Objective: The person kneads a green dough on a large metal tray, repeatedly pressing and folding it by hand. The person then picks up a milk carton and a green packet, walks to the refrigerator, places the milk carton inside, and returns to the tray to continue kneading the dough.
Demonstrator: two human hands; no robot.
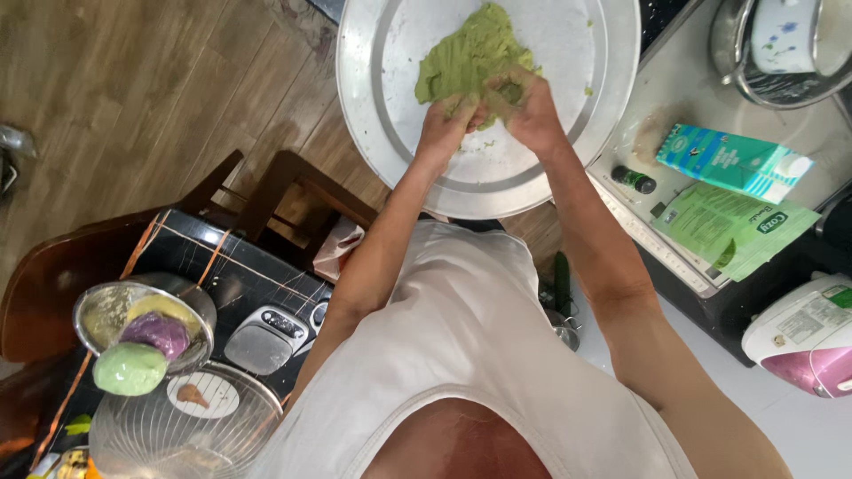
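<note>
Green dough (470, 55) lies spread in a rough mass on a large round metal tray (390, 53), covering the middle and upper part of the tray's floor, with a few small crumbs loose to its right. Both hands work at its lower edge. The left hand (446, 122) is curled closed, its fingers bent around a lump of the dough. The right hand (530, 108) is also closed, its fingers pressed down into the dough and gripping it just beside the left hand, so that the two hands touch or nearly touch. The tray rests beyond the person's white sleeveless top (470, 355), above a wooden floor. To the left, on a dark table (222, 266), a metal bowl (98, 306) holds yellow, purple and green dough balls, near a small kitchen scale (264, 339) and a wire-mesh basket (177, 435). To the right, a teal carton (732, 161) lies on a counter, and a pink and white rice cooker (803, 337) stands below it.
</note>
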